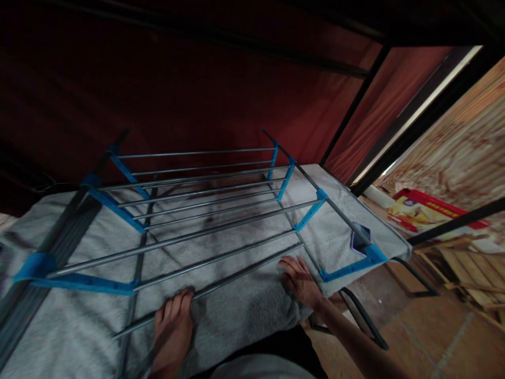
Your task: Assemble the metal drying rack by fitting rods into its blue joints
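A grey towel (240, 310) lies spread over a drying rack (205, 210) with metal rods and blue plastic brackets. My left hand (172, 329) rests flat on the towel at the near edge, its fingers stretched out against a rod. To the right, my right hand (300, 280) lies flat on the towel too, fingers spread, close to a blue bracket (347, 267). Neither hand holds anything. The towel drapes down over the near side of the rack.
A dark red curtain (197, 89) hangs behind the rack. At the right stand dark metal frame bars (453, 223), a red and yellow box (426, 210) and wooden slats (469, 268) on a tiled floor (426, 337).
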### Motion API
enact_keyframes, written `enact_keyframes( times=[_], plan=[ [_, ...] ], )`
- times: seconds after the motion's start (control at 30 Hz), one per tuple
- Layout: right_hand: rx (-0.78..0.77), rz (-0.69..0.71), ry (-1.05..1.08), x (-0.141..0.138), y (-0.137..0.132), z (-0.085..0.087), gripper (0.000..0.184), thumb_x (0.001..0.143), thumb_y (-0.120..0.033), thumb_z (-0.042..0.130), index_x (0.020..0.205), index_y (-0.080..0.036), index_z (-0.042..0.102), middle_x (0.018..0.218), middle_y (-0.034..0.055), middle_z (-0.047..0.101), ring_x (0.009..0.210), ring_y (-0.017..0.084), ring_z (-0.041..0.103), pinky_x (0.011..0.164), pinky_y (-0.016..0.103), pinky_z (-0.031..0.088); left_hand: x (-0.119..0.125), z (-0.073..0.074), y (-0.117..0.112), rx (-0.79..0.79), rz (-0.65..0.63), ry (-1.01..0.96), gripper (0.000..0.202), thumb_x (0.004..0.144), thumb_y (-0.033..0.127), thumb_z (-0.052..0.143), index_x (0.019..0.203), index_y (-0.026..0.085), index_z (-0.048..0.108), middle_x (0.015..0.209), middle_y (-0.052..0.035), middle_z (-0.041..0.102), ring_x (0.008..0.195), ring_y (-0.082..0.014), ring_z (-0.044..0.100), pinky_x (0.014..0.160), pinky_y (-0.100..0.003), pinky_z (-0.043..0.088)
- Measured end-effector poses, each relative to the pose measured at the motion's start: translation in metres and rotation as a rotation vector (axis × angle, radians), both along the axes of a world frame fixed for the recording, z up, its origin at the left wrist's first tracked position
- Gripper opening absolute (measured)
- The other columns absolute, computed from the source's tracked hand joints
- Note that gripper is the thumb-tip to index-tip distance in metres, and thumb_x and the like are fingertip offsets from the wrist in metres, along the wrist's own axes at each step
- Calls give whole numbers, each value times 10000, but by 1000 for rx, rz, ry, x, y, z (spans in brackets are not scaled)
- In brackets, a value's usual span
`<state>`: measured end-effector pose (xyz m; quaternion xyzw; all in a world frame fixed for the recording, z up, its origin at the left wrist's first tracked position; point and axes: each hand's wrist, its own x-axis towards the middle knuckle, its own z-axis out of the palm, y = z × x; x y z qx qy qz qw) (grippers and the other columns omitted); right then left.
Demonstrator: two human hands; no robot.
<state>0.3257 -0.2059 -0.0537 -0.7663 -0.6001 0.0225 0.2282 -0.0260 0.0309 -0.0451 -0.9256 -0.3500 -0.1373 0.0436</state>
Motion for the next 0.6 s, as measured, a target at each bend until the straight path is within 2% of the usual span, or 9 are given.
enact_keyframes(
  times=[0.07, 0.13, 0.23, 0.33, 0.47, 0.53, 0.6],
  plan=[
    [28, -17, 60, 0, 1, -3, 424, 1042, -290, 434, 1455, -274, 530, 1498, 78, 578, 1418, 238, 507, 1260, 568, 293, -3, -1, 0, -13, -20, -26, 434, 920, 34, 376, 1247, 123, 647, 1181, -121, 714, 1037, -263, 624, 965, -433, 415],
    [97, -120, 183, -1, 4, -8, 389, 1036, -344, 443, 1387, -268, 595, 1446, 90, 615, 1391, 253, 531, 1244, 567, 324, -5, -3, 0, -28, -26, -55, 436, 926, 29, 368, 1252, 134, 636, 1166, -112, 714, 1052, -257, 623, 977, -428, 410],
    [264, -357, 481, -2, 14, -14, 382, 977, -454, 539, 1284, -262, 660, 1376, 110, 654, 1349, 291, 558, 1206, 558, 381, -9, -6, 0, -33, -36, -93, 420, 929, 38, 377, 1240, 146, 639, 1110, -101, 715, 1052, -264, 622, 987, -434, 407],
    [420, -472, 785, 3, 31, -15, 438, 886, -541, 647, 1230, -272, 670, 1280, 98, 705, 1231, 295, 634, 1113, 528, 487, -9, -8, -1, -37, -47, -126, 413, 922, 55, 394, 1229, 162, 647, 1071, -89, 719, 1022, -271, 628, 979, -440, 415],
    [566, -488, 1076, 18, 54, -2, 439, 869, -628, 601, 1116, -272, 676, 1090, 86, 762, 1004, 282, 724, 925, 505, 600, -2, -1, -5, -36, -61, -184, 421, 903, 76, 425, 1227, 216, 654, 1000, -58, 737, 941, -258, 649, 944, -426, 431],
    [609, -468, 1162, 22, 63, 11, 421, 890, -627, 555, 1075, -268, 673, 1062, 94, 767, 972, 280, 736, 892, 504, 616, 2, 4, -6, -31, -62, -218, 419, 897, 84, 428, 1223, 223, 651, 992, -53, 744, 921, -258, 659, 935, -431, 434],
    [656, -457, 1271, 24, 69, 26, 359, 885, -580, 588, 1025, -261, 673, 1035, 90, 767, 964, 269, 740, 881, 479, 625, 4, 9, -5, -33, -58, -256, 419, 895, 96, 423, 1219, 233, 651, 990, -51, 751, 916, -260, 667, 918, -434, 438]
  ],
)
